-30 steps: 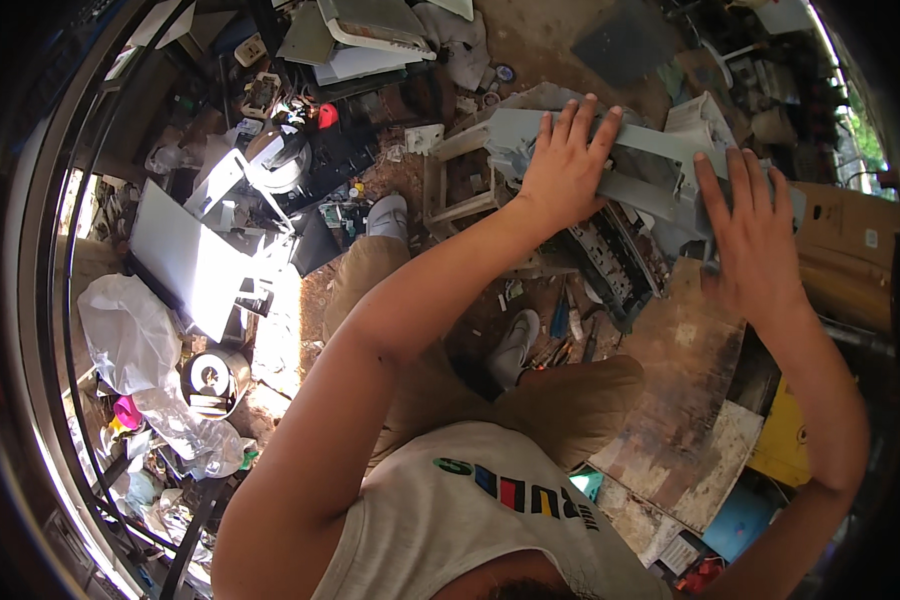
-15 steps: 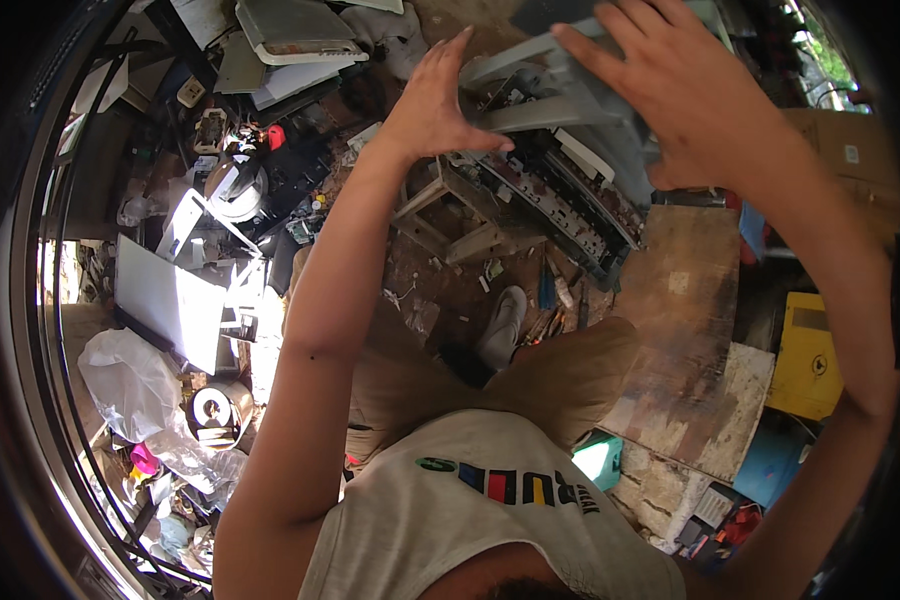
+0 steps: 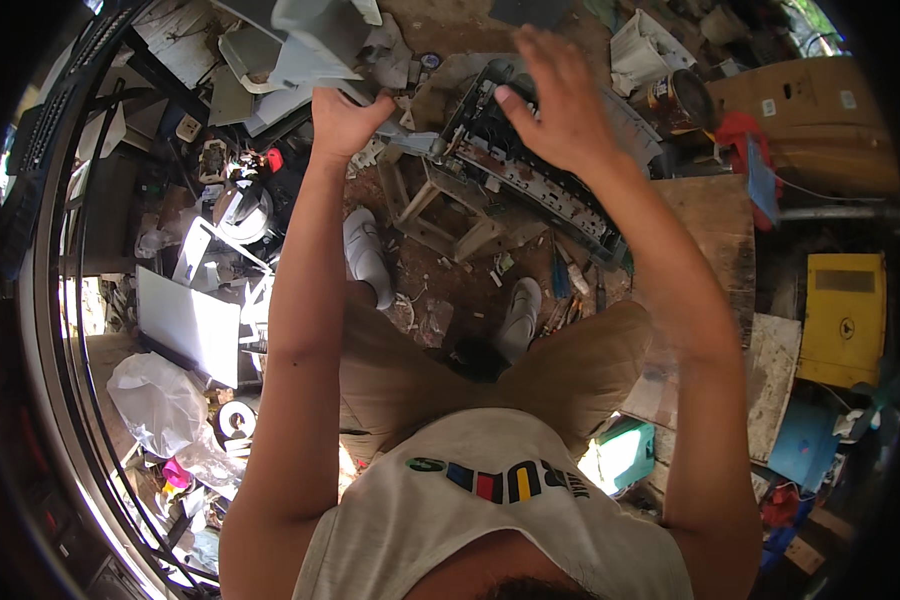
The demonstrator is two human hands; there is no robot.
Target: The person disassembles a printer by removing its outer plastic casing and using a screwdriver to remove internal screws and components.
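Note:
My left hand (image 3: pixel 342 122) is at the upper left, at the lower edge of a grey plastic cover (image 3: pixel 318 48). Its fingers are partly hidden against the cover, and the thumb points to the right. My right hand (image 3: pixel 562 112) is open, fingers stretched, over a long dark machine chassis (image 3: pixel 540 178) that looks like an opened printer. Nothing is in that hand. The chassis lies slanted, its inner rail and parts exposed. Next to it, towards me, is a worn stool-like frame (image 3: pixel 440 205).
Screwdriver-like tools (image 3: pixel 568 275) lie on the floor near my shoe (image 3: pixel 519 318). A wooden board (image 3: pixel 705 235) and a yellow case (image 3: pixel 844 318) are on the right. Left are a white panel (image 3: pixel 188 325), a plastic bag (image 3: pixel 158 400) and heaped scrap.
The grey cover has moved from above the chassis to the pile at upper left, along with my left hand. My right hand has come away from it and moved left over the chassis.

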